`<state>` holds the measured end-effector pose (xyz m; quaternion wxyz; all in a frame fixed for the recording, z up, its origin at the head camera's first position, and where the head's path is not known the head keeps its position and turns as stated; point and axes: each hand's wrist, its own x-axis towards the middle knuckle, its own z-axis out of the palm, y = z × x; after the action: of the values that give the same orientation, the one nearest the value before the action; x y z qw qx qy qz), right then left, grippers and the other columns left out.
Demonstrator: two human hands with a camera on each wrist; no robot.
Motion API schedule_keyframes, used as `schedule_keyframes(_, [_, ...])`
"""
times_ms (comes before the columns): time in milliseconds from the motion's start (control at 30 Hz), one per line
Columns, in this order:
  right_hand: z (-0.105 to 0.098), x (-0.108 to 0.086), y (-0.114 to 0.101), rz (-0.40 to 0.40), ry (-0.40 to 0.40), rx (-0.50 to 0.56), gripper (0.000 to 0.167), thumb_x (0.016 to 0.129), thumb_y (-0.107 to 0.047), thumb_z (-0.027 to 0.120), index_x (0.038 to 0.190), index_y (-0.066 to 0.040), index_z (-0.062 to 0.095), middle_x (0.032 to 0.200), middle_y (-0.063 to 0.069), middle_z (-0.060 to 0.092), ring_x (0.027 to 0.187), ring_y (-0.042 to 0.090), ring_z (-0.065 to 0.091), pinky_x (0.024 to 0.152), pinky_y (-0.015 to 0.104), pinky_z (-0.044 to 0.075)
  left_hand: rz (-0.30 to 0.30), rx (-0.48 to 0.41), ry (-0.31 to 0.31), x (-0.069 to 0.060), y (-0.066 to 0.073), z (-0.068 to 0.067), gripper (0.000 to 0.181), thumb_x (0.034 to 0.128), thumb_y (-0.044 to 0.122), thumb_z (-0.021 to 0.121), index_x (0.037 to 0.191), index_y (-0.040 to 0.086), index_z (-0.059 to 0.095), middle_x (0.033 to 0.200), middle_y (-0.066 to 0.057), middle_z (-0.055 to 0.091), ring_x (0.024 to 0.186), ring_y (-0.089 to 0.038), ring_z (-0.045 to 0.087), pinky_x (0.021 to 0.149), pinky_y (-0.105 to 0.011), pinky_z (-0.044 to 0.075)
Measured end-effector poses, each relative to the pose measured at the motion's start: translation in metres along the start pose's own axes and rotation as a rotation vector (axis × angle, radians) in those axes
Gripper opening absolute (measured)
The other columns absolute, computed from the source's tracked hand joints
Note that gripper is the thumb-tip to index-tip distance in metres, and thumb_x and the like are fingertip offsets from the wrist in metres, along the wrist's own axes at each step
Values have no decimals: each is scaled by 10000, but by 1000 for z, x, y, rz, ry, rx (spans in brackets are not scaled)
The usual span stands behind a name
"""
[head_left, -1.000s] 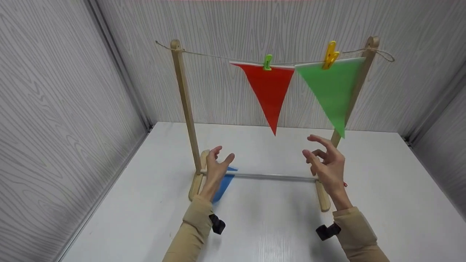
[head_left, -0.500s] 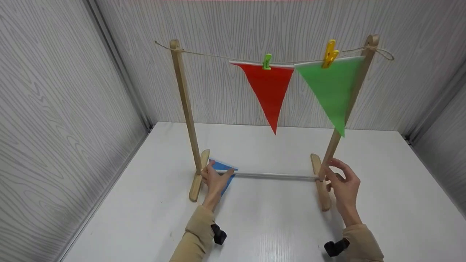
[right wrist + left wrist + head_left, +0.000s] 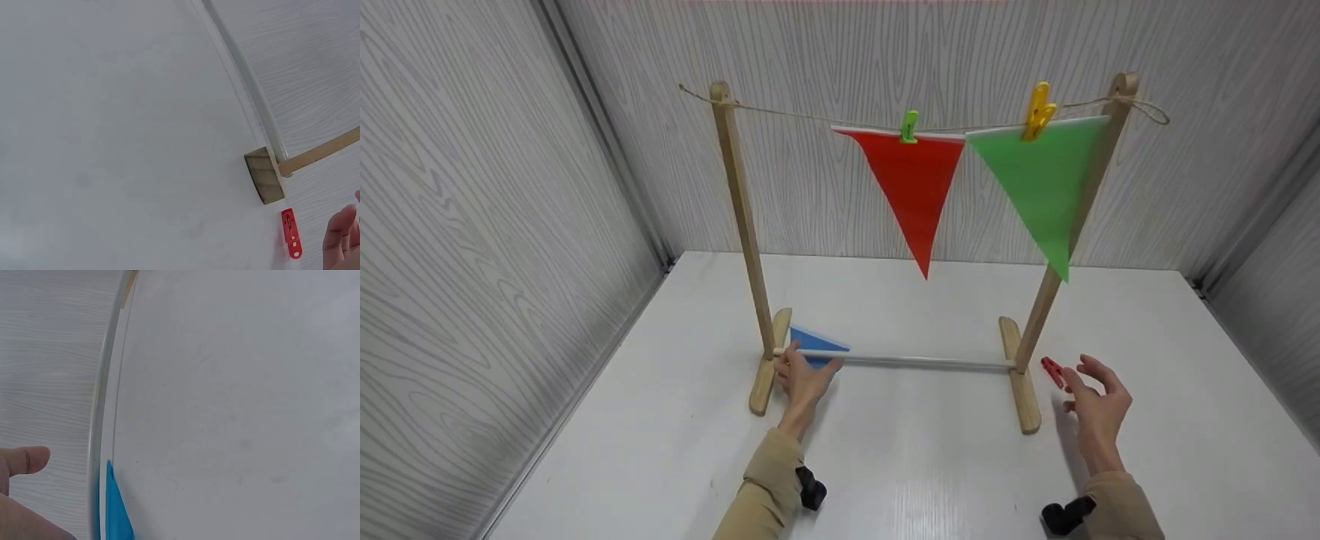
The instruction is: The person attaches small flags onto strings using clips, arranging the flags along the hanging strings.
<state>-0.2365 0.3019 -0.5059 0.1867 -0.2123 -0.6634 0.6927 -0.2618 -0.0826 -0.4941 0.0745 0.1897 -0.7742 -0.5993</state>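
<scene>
My left hand reaches to the rod's left end, thumb and fingers apart, around the blue pennant. Whether it touches the pennant or the rod I cannot tell. That pennant lies on the table under the white rod, partly hidden by the rod and hand. On the right, my right hand hovers beside a red clothespin, its fingers spread. In the right wrist view a gap shows between the clothespin and my fingers.
Two wooden posts on wooden feet carry a string. From it hang a red pennant in a green clothespin and a green pennant in a yellow clothespin. Panelled walls flank the white table.
Both hands have come down, the left to the blue pennant at the rod's left end, the right outward past the right post toward the red clothespin, which is now uncovered.
</scene>
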Motion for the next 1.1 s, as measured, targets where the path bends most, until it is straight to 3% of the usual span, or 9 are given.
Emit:
schedule_keyframes(167, [-7, 6, 7, 35, 9, -167, 442, 968, -156, 651, 1389, -83, 535, 1162, -24, 505, 694, 6, 595, 544, 151, 491, -21, -35, -40, 0, -3, -2, 862, 867, 144, 750, 1541, 13, 230, 1545, -279, 116, 1429, -453, 84, 1201, -611, 105])
schedule_keyframes(300, [-8, 10, 10, 87, -7, -194, 530, 962, -139, 649, 1456, -56, 477, 1181, -3, 455, 678, 21, 571, 544, 166, 480, -58, -32, -60, 2, -5, -5, 874, 874, 138, 731, 1559, 33, 197, 1575, -289, 77, 1463, -457, 26, 1216, -602, 87])
schedule_keyframes(400, [-8, 12, 10, 131, -14, -194, 564, 960, -129, 651, 1482, -64, 448, 1164, 2, 429, 687, 47, 537, 557, 183, 472, -91, 3, -54, 3, -6, -6, 885, 858, 139, 738, 1557, 40, 206, 1573, -300, 94, 1462, -458, 57, 1221, -587, 107])
schedule_keyframes(567, [-9, 13, 11, 116, -27, -249, 587, 952, -107, 656, 1489, -28, 432, 1156, 63, 422, 621, 39, 501, 532, 182, 473, -103, 50, -34, 5, -8, -5, 886, 831, 99, 745, 1545, 28, 226, 1540, -338, 116, 1416, -481, 104, 1205, -596, 143])
schedule_keyframes(800, [-10, 15, 15, 82, -74, -397, 586, 946, -80, 636, 1481, 17, 416, 1174, 143, 431, 594, 37, 526, 528, 163, 482, -94, 68, -14, 3, -12, -4, 853, 823, 2, 696, 1527, -12, 214, 1495, -345, 135, 1364, -469, 128, 1185, -606, 194])
schedule_keyframes(1100, [-15, 17, 17, 54, -115, -528, 608, 928, -103, 648, 1468, 46, 412, 1146, 167, 452, 699, 65, 522, 578, 166, 445, -21, 205, -15, 2, -16, -4, 858, 769, -21, 676, 1498, -105, 230, 1398, -347, 248, 1249, -461, 198, 1110, -582, 240])
